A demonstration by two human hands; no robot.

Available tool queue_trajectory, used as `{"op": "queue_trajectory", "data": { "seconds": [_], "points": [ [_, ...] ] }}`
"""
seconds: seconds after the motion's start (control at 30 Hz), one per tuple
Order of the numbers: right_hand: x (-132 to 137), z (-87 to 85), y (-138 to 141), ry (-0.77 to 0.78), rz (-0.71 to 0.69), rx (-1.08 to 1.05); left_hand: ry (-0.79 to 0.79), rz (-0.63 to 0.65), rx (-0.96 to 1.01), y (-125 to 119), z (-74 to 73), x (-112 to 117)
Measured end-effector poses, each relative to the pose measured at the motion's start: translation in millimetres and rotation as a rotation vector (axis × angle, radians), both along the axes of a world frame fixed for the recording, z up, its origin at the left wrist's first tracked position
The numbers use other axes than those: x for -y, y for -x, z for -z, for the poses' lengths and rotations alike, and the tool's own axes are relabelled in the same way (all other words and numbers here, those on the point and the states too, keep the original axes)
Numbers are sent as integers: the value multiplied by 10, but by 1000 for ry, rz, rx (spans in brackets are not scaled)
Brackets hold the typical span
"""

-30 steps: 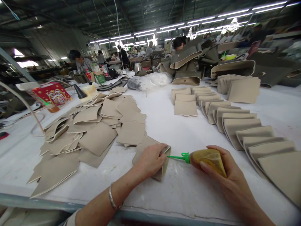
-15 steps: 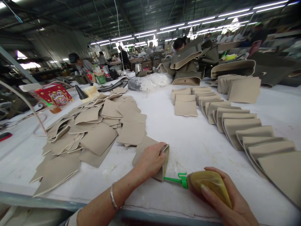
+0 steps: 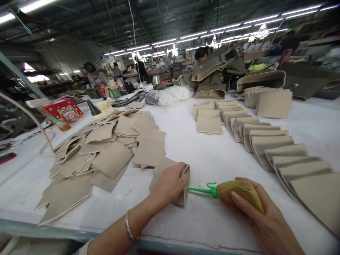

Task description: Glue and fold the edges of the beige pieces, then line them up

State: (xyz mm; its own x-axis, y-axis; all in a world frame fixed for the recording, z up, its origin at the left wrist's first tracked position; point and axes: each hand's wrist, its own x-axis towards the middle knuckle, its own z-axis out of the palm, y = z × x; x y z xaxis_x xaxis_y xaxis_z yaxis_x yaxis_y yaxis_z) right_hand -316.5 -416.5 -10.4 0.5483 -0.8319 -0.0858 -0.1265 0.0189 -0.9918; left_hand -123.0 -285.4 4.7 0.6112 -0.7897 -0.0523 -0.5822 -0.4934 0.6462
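My left hand (image 3: 171, 182) is closed on a beige leather-like piece (image 3: 162, 173), pinching its right side so that the edge stands open as a fold. The fingertips are partly hidden behind the edge. In my right hand (image 3: 268, 212) lies a glue bottle (image 3: 239, 194) with yellowish-brown contents, held on its side. Its thin green nozzle (image 3: 200, 190) points left, with the tip at the open edge of the piece; whether it touches cannot be made out. A small green hook rises from the cap.
A loose heap of beige pieces (image 3: 111, 156) lies on the left. A curved row of standing beige pieces (image 3: 271, 145) runs along the right. Behind are a clear plastic bag (image 3: 172, 95), dark bags (image 3: 209, 69), a red box (image 3: 65, 110) and another glue bottle (image 3: 63, 124). People sit farther back.
The glue bottle's nozzle has moved up along the open edge of the piece, and my right hand has shifted slightly up and right. My left hand keeps its hold. The view has tilted slightly.
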Motion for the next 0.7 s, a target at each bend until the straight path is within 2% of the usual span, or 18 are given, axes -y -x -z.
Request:
{"op": "queue_trajectory", "data": {
  "seconds": [0.17,0.27,0.33,0.43,0.5,0.57,0.63,0.7],
  "points": [
    [-3,76,47,72,-96,-142,9,-6,-13,-1,3,-9],
    [24,156,152,47,-156,-157,21,-7,-20,-2,7,-10],
    [36,173,185,-45,-186,-115,35,-13,-22,-1,14,-4],
    [61,144,164,-331,-224,39,34,-32,-53,-1,15,-7],
    [111,126,137,-555,-167,144,27,-51,-89,-12,-1,-43],
    [210,142,130,-725,-26,223,32,-90,-51,-42,-26,-129],
    [353,198,150,-802,111,294,11,-190,101,-98,-47,-264],
    [515,277,183,-761,133,378,-83,-316,250,-178,-48,-419]
  ]
}}
